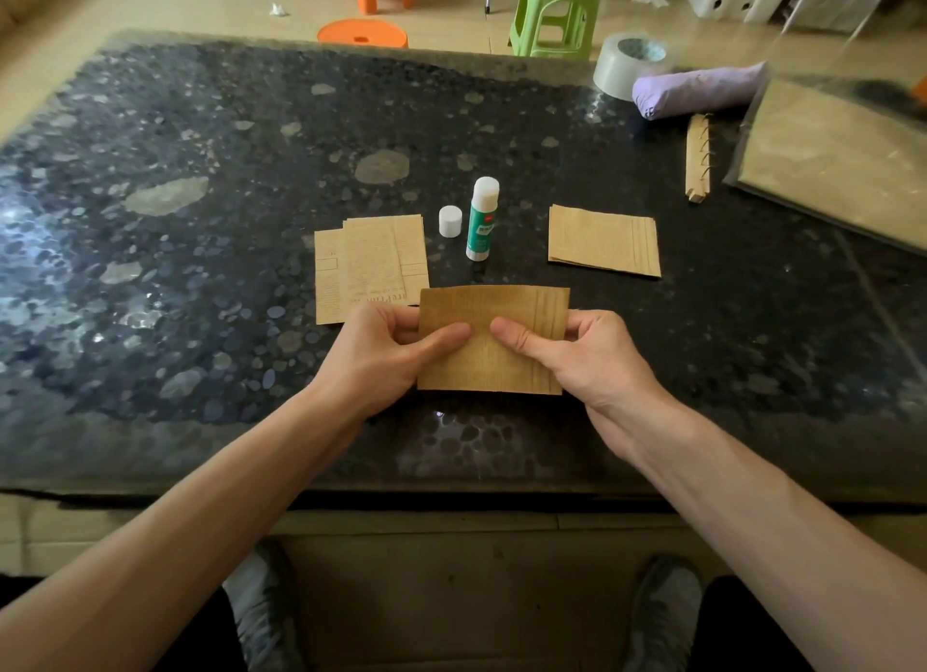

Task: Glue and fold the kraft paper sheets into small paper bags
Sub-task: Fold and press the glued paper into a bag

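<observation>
On the dark speckled surface [200, 270], from left: printed kraft sheets [371, 265] lying flat; left hand [386, 355], thumb and fingers pinching the kraft paper piece [494, 350]; loose white cap [450, 221] just beside the upright, uncapped glue stick [481, 220]; right hand [587, 360] pinching the same piece; farther back, a folded kraft stack [604, 240].

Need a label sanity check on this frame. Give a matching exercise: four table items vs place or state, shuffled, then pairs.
Things: 1 glue stick; 2 white cap; 3 kraft sheet; 4 tape roll.
States: A pinched by left hand and right hand; B far right, beside purple bundle; C upright, uncapped; D just left of the glue stick.
Pairs: 1-C; 2-D; 3-A; 4-B.
</observation>
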Motion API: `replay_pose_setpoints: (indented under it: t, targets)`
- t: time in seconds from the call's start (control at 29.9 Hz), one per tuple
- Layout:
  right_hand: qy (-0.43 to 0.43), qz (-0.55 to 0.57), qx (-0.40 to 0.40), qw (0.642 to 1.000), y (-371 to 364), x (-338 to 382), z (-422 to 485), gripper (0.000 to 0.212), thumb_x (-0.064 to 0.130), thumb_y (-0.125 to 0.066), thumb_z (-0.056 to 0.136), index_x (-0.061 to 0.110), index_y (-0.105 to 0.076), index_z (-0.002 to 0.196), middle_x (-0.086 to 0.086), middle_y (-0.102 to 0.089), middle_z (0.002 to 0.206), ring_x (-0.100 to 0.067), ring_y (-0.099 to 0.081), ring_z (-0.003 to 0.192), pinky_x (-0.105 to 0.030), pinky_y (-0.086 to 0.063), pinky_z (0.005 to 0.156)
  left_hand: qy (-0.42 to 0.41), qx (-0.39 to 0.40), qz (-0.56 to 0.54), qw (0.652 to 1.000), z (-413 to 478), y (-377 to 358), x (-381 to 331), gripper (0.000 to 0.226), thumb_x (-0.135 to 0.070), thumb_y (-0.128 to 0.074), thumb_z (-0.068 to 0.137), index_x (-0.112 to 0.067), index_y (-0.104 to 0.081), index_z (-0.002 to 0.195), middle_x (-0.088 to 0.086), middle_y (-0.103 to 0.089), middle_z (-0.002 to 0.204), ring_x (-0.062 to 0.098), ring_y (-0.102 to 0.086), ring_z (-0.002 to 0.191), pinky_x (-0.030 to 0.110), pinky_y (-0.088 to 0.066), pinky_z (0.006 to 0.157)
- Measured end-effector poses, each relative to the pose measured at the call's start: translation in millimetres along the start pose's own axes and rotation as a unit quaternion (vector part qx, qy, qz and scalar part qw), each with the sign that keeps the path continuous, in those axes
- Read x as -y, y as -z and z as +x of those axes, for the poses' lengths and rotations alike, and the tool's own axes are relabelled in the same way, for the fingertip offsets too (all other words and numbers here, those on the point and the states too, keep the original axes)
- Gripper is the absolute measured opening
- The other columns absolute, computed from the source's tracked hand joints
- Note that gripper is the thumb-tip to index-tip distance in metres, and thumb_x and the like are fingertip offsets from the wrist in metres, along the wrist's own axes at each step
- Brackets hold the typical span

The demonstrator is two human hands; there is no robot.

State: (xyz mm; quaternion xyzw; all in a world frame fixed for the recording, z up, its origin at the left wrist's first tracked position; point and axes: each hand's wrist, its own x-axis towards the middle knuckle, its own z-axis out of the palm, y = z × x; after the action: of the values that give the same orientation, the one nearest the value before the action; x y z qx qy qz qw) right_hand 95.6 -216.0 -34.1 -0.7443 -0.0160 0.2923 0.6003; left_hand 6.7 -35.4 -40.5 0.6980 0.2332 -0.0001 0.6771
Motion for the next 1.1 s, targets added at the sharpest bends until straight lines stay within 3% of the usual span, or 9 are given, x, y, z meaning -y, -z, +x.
replay_pose_setpoints:
  t: [0.1,0.27,0.5,0.73,0.97,1.1]
  targets:
    - [0.005,0.008,0.01,1.0,3.7,2.7,0.9,0.026,0.032,-0.086,0.078,0.023,-0.078,0.101,0.005,-0.081,0.093,-0.007,-0.077,0.088,-0.029,-0.061,0.085,0.002,-0.004,0.001,1.0,0.7,3.1,-0.6,0.017,-0.022,-0.073,0.09,-0.01,-0.077,0.102,0.004,-0.079,0.095,0.016,-0.077,0.09,0.025,-0.062,0.075]
    - [-0.003,0.006,0.015,1.0,6.6,3.1,3.3,0.036,0.033,-0.085,0.078,0.021,-0.078,0.111,0.005,-0.081,0.098,-0.007,-0.077,0.093,-0.034,-0.06,0.092,0.011,-0.005,-0.004,1.0,1.2,5.2,-1.1,0.017,-0.024,-0.074,0.089,-0.013,-0.077,0.102,0.003,-0.079,0.097,0.016,-0.077,0.092,0.03,-0.063,0.082]
    - [-0.001,-0.006,-0.001,1.0,11.0,4.9,6.5,0.026,0.03,-0.084,0.081,0.02,-0.078,0.104,0.004,-0.081,0.094,-0.009,-0.077,0.091,-0.034,-0.061,0.089,0.011,-0.016,0.0,1.0,2.5,8.2,-2.2,0.023,-0.026,-0.074,0.088,-0.012,-0.077,0.106,0.002,-0.079,0.1,0.015,-0.076,0.094,0.037,-0.06,0.088]
    - [-0.003,0.018,-0.005,1.0,11.1,4.6,6.5,0.025,0.027,-0.084,0.082,0.019,-0.078,0.104,0.005,-0.081,0.094,-0.009,-0.077,0.091,-0.027,-0.062,0.08,0.016,-0.026,-0.015,0.999,1.4,8.2,-3.5,0.021,-0.026,-0.075,0.088,-0.015,-0.077,0.105,-0.002,-0.079,0.097,0.012,-0.076,0.092,0.023,-0.061,0.076]
    - [-0.012,0.038,0.054,0.998,2.0,2.2,2.3,0.046,0.039,-0.089,0.071,0.026,-0.075,0.113,0.007,-0.08,0.106,-0.011,-0.074,0.106,-0.039,-0.056,0.101,0.01,-0.009,-0.04,0.999,-2.1,4.0,-5.9,0.029,-0.029,-0.075,0.087,-0.013,-0.076,0.11,0.0,-0.079,0.1,0.014,-0.076,0.095,0.027,-0.061,0.081]
    - [-0.012,0.044,0.018,0.999,-1.8,-0.5,2.7,0.052,0.041,-0.09,0.06,0.024,-0.077,0.106,0.007,-0.08,0.102,-0.015,-0.073,0.107,-0.043,-0.055,0.103,-0.006,0.0,-0.046,0.999,-3.6,0.9,-7.2,0.03,-0.03,-0.076,0.084,-0.014,-0.076,0.109,0.0,-0.079,0.1,0.013,-0.076,0.095,0.023,-0.061,0.078]
